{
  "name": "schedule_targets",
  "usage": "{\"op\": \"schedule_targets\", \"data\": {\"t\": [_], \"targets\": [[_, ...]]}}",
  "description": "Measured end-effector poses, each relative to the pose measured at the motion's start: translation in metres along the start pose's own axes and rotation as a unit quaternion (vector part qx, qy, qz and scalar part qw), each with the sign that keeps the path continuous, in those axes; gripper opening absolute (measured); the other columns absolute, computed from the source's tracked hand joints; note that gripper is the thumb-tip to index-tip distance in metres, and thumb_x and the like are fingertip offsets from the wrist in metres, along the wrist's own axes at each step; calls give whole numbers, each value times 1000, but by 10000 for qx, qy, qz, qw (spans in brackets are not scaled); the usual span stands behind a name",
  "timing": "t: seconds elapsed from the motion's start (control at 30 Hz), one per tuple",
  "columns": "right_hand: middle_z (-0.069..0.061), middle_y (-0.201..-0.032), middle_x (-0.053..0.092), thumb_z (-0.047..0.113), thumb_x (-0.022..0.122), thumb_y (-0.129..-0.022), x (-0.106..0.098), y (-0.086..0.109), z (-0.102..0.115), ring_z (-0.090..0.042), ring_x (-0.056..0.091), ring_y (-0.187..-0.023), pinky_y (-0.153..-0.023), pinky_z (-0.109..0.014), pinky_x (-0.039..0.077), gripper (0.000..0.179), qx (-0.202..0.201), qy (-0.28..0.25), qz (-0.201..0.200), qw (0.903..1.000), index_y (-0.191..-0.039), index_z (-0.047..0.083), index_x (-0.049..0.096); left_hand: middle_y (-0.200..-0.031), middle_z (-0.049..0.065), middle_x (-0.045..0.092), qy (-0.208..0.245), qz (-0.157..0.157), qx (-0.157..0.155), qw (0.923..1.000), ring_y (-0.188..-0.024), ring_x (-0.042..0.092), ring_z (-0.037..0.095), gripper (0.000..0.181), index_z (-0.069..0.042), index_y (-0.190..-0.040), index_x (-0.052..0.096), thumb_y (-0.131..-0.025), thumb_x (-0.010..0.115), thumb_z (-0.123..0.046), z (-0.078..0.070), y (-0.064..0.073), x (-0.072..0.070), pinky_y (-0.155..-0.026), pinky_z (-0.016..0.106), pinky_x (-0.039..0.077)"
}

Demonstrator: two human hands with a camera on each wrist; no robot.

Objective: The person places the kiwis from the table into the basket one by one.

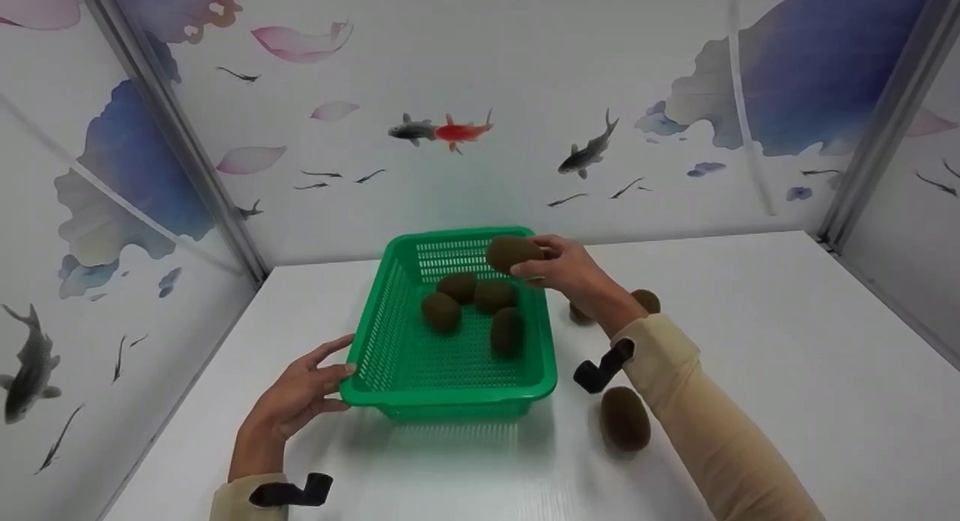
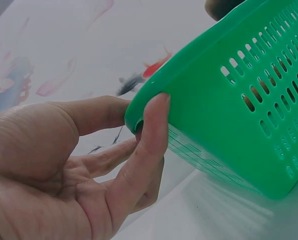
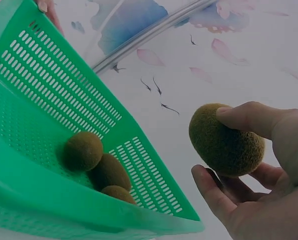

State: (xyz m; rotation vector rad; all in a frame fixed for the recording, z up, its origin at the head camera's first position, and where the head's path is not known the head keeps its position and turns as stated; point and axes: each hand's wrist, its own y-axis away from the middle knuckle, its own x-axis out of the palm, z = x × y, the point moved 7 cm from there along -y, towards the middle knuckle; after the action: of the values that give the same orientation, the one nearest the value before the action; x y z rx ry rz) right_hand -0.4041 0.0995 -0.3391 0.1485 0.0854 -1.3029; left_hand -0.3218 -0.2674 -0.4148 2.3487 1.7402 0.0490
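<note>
A green plastic basket (image 1: 450, 396) with slotted walls stands on the white table, with several brown kiwis (image 1: 441, 312) lying inside it. My left hand (image 1: 300, 389) pinches the rim at the basket's near left corner; the left wrist view shows the thumb and fingers on either side of that rim (image 2: 148, 100). Over the basket's far right edge, my right hand (image 1: 566, 269) holds a kiwi (image 1: 513, 254) between thumb and fingers. That same fuzzy kiwi (image 3: 223, 142) appears in the right wrist view, apart from the kiwis in the basket.
Right of the basket, one kiwi (image 1: 625, 420) lies near my right forearm. Two more kiwis (image 1: 645, 301) lie farther back, partly hidden by my right wrist. White panels (image 1: 487, 191) painted with fish and petals enclose the table (image 1: 750, 341) at the back and sides.
</note>
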Motion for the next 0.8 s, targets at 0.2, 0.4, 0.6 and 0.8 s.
{"op": "schedule_targets", "data": {"t": [0.2,0.4,0.6,0.8], "targets": [[-21,-148,44,10,67,-93,12,-7,-8,-31,55,-129,-112,-43,46,70,348,-396,-175,9985,-153,3,32,-113,2,70,19,-2,-48,10000,-97,73,14,77,-8,-160,19,-98,64,-20,1,-1,0,-75,28,61],[-25,-145,43,6,64,-93,20,-14,-13,-31,56,-124,-112,-43,46,69,654,-588,-221,9959,-152,-1,29,-111,2,71,52,-39,-29,10000,-94,74,14,77,-8,-160,20,-98,65,-20,-1,-3,1,-74,28,62],[-20,-143,49,10,71,-90,28,-20,-13,-31,58,-124,-112,-46,45,71,838,-120,-288,9960,-150,2,35,-113,2,71,19,-28,-16,10000,-97,73,14,78,-8,-160,20,-98,65,-21,-2,-3,2,-76,28,62],[-18,-141,53,19,75,-90,40,-24,-13,-33,58,-123,-112,-46,45,69,943,645,-406,9926,-147,1,41,-111,1,71,27,-93,-55,9999,-97,73,14,78,-9,-160,21,-97,66,-21,-2,-2,2,-76,28,61]]}}
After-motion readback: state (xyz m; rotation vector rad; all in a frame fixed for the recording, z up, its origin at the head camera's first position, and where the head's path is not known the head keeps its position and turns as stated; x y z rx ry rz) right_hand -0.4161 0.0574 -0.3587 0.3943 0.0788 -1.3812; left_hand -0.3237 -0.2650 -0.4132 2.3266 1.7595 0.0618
